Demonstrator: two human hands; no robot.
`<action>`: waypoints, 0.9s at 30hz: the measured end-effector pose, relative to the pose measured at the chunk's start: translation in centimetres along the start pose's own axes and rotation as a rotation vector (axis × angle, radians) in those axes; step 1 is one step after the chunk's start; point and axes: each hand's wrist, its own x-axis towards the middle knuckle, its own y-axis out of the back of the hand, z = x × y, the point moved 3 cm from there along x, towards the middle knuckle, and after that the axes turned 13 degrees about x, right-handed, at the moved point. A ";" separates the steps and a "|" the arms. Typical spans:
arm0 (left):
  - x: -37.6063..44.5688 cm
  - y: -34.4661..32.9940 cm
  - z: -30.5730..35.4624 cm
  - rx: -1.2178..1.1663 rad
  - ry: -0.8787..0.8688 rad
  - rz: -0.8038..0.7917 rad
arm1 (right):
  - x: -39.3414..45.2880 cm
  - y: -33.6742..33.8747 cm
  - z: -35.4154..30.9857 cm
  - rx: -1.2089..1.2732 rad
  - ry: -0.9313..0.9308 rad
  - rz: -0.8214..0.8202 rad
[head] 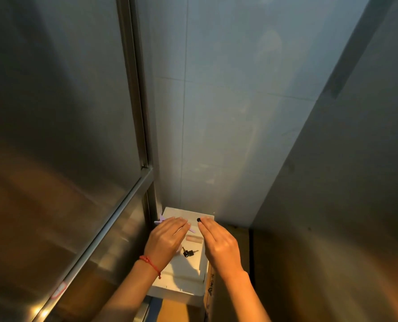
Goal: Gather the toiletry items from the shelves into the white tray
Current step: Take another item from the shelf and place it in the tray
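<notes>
Both hands hover over the shallow white plastic tray [181,270]: left hand [167,240] flat and empty, right hand [218,242] pinching a small black bead-like piece [198,220], best lowered gently inside.

A single view is supplied, so no portion of the scene is shared between views; the head camera sits above and behind both forearms and faces forward and steeply downward; its wide-angle lens bows the metal frame [133,94] at left and the wall edge at right; the left hand [166,240] and right hand [220,246] lie low in the centre, near the lens; the white tray [181,287] beneath them lies farther off; the tiled wall [216,112] fills the upper frame.
</notes>
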 end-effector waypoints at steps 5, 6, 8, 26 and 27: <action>-0.6 -2.5 -1.0 -0.029 -0.020 -0.038 | -0.3 -2.0 1.2 0.004 -0.019 0.003; -0.8 -2.9 -1.1 -0.030 -0.026 -0.041 | -0.5 -2.4 1.4 0.010 -0.038 -0.011; -1.2 -3.9 -1.3 -0.036 -0.032 -0.056 | -0.8 -3.2 1.8 0.023 -0.067 -0.035; -5.9 -13.4 -2.0 -0.001 -0.029 -0.151 | -5.3 -11.4 5.7 0.106 -0.243 -0.110; -6.3 -14.1 -2.2 -0.018 -0.005 -0.212 | -5.6 -12.0 5.9 0.110 -0.248 -0.112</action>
